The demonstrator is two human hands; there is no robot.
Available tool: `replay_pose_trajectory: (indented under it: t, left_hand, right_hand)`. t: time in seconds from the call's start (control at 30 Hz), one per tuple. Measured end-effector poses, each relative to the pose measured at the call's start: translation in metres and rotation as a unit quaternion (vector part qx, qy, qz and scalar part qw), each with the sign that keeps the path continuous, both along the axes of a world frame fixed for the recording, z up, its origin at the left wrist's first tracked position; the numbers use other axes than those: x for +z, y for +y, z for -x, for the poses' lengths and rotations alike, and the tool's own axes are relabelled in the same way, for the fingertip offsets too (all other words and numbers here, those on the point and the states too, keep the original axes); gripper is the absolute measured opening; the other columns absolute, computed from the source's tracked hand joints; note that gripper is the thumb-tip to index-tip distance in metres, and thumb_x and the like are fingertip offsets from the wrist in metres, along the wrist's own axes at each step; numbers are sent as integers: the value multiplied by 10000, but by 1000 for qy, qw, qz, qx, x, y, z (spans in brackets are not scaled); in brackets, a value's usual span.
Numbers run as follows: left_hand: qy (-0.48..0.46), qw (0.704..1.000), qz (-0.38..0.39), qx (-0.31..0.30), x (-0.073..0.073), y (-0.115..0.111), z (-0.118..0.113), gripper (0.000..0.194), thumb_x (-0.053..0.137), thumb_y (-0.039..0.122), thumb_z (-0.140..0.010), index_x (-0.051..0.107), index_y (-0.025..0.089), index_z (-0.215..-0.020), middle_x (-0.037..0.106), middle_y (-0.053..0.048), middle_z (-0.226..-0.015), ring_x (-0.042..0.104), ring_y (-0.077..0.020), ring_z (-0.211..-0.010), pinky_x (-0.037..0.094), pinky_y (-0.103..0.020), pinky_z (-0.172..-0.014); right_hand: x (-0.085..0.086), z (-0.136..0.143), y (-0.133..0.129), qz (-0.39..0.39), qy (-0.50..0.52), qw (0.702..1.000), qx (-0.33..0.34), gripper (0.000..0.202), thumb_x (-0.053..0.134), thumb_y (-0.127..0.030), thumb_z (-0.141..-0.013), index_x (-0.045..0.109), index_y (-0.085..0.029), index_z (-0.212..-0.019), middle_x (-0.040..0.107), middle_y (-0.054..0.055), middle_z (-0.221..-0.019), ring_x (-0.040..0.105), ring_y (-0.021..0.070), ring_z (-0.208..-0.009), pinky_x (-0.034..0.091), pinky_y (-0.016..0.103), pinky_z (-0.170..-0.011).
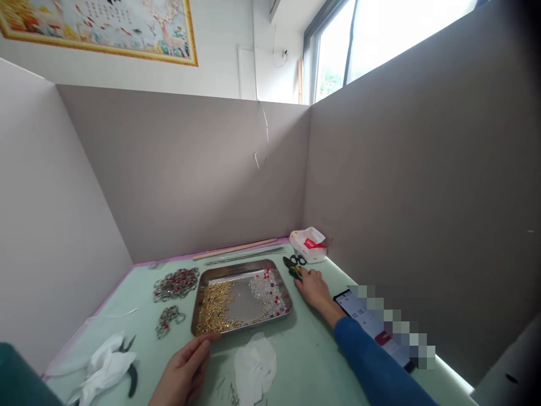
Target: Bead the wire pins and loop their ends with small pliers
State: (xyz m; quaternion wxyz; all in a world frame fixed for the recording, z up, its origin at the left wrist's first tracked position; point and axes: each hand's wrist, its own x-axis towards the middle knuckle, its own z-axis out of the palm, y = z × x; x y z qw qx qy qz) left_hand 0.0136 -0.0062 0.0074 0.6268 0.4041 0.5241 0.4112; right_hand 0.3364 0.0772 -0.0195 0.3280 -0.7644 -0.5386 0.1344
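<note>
My left hand point(186, 366) is at the front edge of a metal tray point(291, 301), thumb and index finger pressed together; whatever may be between them is too small to make out. In the tray lie gold-coloured beads point(215, 304) on the left and clear beads point(262, 290) mixed with red and purple ones on the right. Right of the tray, my right hand point(313, 288) has its fingers closed around a black-and-yellow-handled hand tool point(295, 272). Its exact kind is hard to tell. Black-handled scissors point(298, 259) lie just behind it.
Left of the tray are two piles of chains with red beads point(176, 283) point(169, 321). Dark-handled pliers point(132, 379) lie partly under white tissue point(105, 361). More tissue point(256, 363) lies in front. A phone point(367, 324), tissue pack point(308, 243), thin wires point(245, 256) and partitions surround the work area.
</note>
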Motion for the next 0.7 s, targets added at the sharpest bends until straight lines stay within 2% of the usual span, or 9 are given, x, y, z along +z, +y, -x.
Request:
replay_pose_trajectory:
  t: [0.1,0.2,0.27,0.3,0.33,0.4,0.5,0.6,0.7]
  left_hand:
    - [-23,999,-25,-30,-4,1,2,490,652,563,-637,558,168,-911,264,113,-489,152,-36,-387,132,-173,-366]
    - [-27,998,-29,-50,-5,0,4,452,578,549,-719,537,174,-967,282,108,-493,135,-43,-400,100,-181,-368]
    - [-31,998,-35,-50,-4,-1,5,403,568,511,-745,533,168,-952,290,103,-498,138,-44,-413,80,-180,-376]
    - [-35,998,-36,-48,-4,-2,5,374,561,491,-758,529,169,-944,304,99,-504,141,-45,-418,75,-180,-379]
    - [-41,997,-38,-43,-3,-2,5,342,552,472,-771,522,173,-935,317,96,-507,142,-45,-419,71,-181,-380]
    - [-59,997,-39,-36,-2,-1,6,277,532,437,-793,507,185,-907,335,95,-505,135,-44,-412,64,-182,-375]
    - [-88,994,-46,-35,-3,1,8,210,513,394,-808,488,191,-852,366,93,-502,123,-38,-388,71,-182,-358]
    - [-103,992,-68,-34,-4,3,9,190,505,371,-814,487,184,-843,432,78,-526,168,-32,-359,138,-182,-336]
    - [-108,991,-67,-35,-3,3,9,209,522,378,-809,493,180,-868,454,74,-534,194,-30,-349,168,-178,-333]
  right_hand:
    - [11,-7,-7,-27,112,993,29,417,430,-385,-861,525,-110,-1158,608,140,-1031,564,249,-971,443,334,-780]
    - [27,2,-24,-64,237,966,85,522,252,-511,-900,493,-154,-1196,611,103,-1032,605,186,-857,495,257,-622]
    - [37,16,-40,-90,481,856,168,491,390,-535,-855,542,-163,-1137,608,104,-1024,602,179,-799,486,240,-559]
    - [41,24,-48,-65,543,811,209,433,467,-488,-838,555,-175,-1124,605,89,-1019,594,166,-776,481,232,-554]
    - [44,32,-56,-44,578,780,237,378,527,-416,-821,562,-186,-1119,605,73,-1006,588,153,-763,477,224,-562]
    - [47,48,-70,4,606,747,275,350,595,-308,-774,575,-185,-1101,612,63,-969,588,150,-748,473,226,-571]
    - [47,65,-84,78,594,741,303,379,604,-272,-737,573,-166,-1099,611,100,-1055,608,197,-851,495,297,-702]
    - [49,72,-92,139,562,748,324,389,609,-276,-709,576,-160,-1080,576,123,-1148,584,249,-977,486,360,-779]
    - [58,71,-99,153,477,799,332,374,608,-265,-703,582,-167,-1063,579,105,-1126,547,255,-1034,470,346,-792]
